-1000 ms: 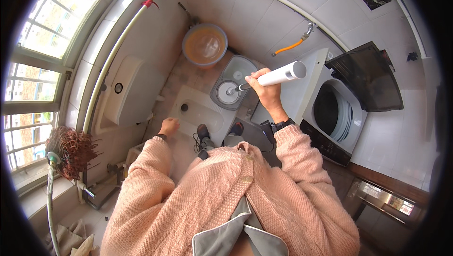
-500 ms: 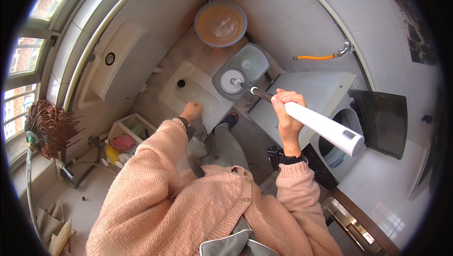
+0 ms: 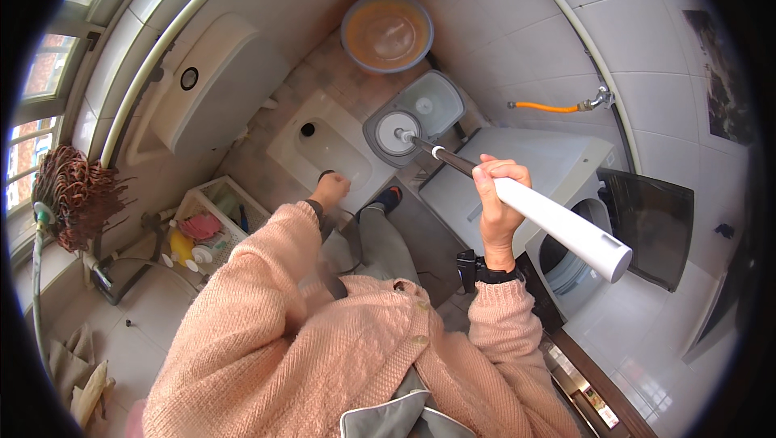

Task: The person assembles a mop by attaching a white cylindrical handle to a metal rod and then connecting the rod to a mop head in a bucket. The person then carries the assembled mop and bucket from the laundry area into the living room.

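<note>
My right hand (image 3: 499, 198) is wrapped round the handle of a spin mop (image 3: 566, 229), which has a thick white grip and a dark lower pole. The pole slants down to the far left, and its round white head sits in the spin basket of a grey two-part mop bucket (image 3: 439, 107). Over the near end of a white squat toilet (image 3: 322, 147) is my left hand (image 3: 331, 190), its fingers curled closed. Whatever it may hold is hidden. A small dark curve shows just beyond its knuckles, and I cannot tell what that is.
Behind the bucket stands a large basin (image 3: 387, 31). A front-loading washing machine (image 3: 517, 171) with its dark door (image 3: 651, 228) ajar is on the right. A crate of bottles (image 3: 212, 232) and a brown string mop (image 3: 77, 195) are at left. An orange hose (image 3: 546, 107) hangs from a tap.
The view has shifted slightly. My right hand keeps its hold on the mop, whose head stays in the basket. My left hand remains closed over the squat toilet.
</note>
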`<state>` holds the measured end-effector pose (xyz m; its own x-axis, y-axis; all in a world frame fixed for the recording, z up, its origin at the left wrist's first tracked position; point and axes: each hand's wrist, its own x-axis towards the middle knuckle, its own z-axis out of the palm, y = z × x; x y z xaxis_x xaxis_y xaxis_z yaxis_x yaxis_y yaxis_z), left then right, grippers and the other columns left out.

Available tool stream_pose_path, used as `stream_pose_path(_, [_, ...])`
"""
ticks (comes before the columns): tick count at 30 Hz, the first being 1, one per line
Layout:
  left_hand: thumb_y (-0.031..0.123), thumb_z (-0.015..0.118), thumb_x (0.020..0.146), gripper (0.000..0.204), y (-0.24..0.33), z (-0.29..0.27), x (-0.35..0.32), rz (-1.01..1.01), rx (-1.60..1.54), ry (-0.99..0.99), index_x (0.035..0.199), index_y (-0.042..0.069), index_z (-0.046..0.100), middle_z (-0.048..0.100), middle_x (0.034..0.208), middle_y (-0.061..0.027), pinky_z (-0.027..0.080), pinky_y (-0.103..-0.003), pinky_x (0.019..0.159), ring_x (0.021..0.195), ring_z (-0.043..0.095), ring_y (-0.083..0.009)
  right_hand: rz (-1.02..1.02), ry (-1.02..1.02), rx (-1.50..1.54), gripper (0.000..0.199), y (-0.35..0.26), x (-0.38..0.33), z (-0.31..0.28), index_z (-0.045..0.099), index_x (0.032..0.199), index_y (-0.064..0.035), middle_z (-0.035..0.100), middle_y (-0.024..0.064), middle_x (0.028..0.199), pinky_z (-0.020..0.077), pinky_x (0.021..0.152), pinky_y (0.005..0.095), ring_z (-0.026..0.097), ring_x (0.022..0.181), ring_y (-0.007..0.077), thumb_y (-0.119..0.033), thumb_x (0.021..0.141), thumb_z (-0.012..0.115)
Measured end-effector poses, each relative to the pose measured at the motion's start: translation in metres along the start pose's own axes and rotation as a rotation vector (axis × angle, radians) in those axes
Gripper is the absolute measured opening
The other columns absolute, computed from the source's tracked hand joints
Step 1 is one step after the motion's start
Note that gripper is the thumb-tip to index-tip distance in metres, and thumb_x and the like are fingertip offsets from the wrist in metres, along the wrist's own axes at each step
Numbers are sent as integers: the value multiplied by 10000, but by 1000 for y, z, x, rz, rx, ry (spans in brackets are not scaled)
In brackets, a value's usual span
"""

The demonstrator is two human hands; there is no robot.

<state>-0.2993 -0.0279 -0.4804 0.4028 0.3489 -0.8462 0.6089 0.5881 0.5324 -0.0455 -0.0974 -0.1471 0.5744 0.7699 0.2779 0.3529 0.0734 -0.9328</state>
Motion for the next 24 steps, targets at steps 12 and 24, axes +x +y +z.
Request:
stream_pose_path(12, [233,603,941,275,80,66,-33,94,-95,-177,1041,-19,652,688,949,-78,516,-301,802,853,642,-162,-3,18,4,212,-2,-2,1,508,920,-49,609,48,769,495,925,428,602,758,160,65,836,666])
stream_pose_path(24, [236,624,903,253,135,148,-76,224,-134,-387,991,1,653,667,899,-54,497,-280,791,836,619,-145,33,28,25,204,0,-5,-8,507,926,-45,610,68,811,502,926,415,599,780,166,79,844,646])
